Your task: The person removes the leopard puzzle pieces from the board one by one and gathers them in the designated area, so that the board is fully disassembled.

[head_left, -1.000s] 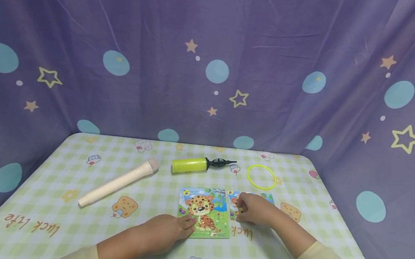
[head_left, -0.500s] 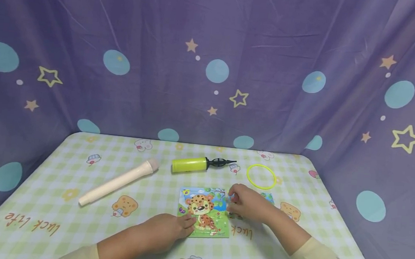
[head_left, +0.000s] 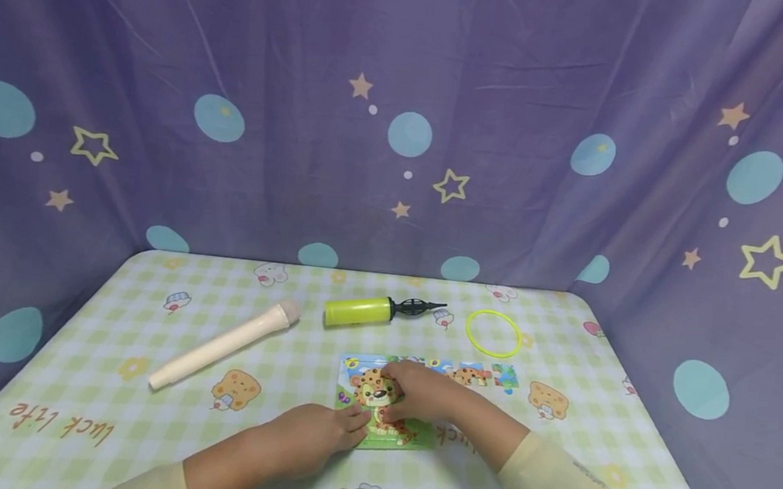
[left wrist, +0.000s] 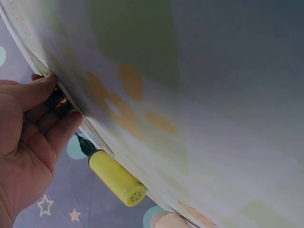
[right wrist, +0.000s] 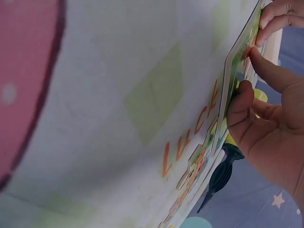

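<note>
Currently working on a leopard-cub jigsaw board (head_left: 388,403), lying flat near the front middle of the desk (head_left: 107,375). Mostly filled, judging by the near-complete picture; several loose puzzle pieces (head_left: 481,376) lying just beside the board's far right corner, so placement judged unfinished. Right hand (head_left: 420,395) resting over the board's centre with fingers curled down onto it; whether pinching a piece cannot be told from the head view, and the wrist view shows only fingertips against the board edge. Left hand (head_left: 315,436) steadying the board's near left edge, fingers relaxed, fingertips touching. Beyond: yellow hand pump (head_left: 372,311), cream recorder (head_left: 222,345), yellow ring (head_left: 493,333), none touched.

Legible writing: "luck life" in orange on the desk cover (head_left: 61,424), reading upside down from the head view; partial "luck" beside the board. No brand visible on pump or board.
</note>
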A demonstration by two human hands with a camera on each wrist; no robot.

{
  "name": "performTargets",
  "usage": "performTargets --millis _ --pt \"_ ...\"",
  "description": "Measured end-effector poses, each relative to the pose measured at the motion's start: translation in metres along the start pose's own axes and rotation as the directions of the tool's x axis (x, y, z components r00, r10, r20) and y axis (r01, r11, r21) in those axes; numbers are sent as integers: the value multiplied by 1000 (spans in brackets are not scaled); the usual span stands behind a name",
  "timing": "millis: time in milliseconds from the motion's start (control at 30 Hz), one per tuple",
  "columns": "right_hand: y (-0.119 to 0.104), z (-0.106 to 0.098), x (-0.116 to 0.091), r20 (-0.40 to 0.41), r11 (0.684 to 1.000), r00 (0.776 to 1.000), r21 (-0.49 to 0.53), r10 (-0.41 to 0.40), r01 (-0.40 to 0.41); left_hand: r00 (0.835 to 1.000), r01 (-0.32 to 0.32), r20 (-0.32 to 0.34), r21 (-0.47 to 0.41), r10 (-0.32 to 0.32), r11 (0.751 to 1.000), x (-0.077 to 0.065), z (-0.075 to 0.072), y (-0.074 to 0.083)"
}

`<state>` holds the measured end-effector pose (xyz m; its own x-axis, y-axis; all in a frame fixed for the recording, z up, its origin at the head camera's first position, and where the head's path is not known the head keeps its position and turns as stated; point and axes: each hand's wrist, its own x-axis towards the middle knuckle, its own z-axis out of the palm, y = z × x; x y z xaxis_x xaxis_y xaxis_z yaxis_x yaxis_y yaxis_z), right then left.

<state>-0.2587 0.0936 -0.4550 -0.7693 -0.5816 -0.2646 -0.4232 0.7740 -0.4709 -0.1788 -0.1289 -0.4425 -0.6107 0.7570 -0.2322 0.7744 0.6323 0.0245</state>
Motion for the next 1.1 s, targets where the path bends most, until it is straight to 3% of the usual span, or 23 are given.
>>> performTargets --millis 533,733,967,1100 --pt "1 0 4 18 997 999 70 34 -35 1000 8 23 -7 -8 1000 1 -5 2" --pt "4 0 1 -26 995 1000 101 3 0 1000 1 9 3 -1 1000 1 -4 0" --pt "12 -2 -1 -103 986 991 138 -82 96 1000 -3 2 0 3 1000 1 -3 0" --pt "12 -5 -3 -135 964 985 224 -111 140 1000 -4 3 -4 4 1000 1 -2 0"
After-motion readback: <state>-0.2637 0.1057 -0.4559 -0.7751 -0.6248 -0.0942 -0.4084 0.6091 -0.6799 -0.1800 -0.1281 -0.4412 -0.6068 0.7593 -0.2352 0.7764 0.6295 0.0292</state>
